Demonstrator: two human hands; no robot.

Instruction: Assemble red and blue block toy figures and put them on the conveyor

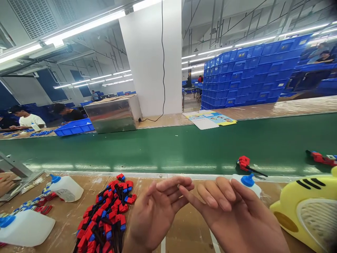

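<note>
Both of my hands hover empty over the surface (184, 228), left hand (155, 214) and right hand (237, 218) with fingertips touching, fingers loosely apart; red-and-blue parts pile (105, 218) lies just left.

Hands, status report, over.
Left hand and right hand empty, fingertips meeting above the bench. Red-and-blue parts pile beside left hand, untouched. White bottle just behind right hand.
</note>
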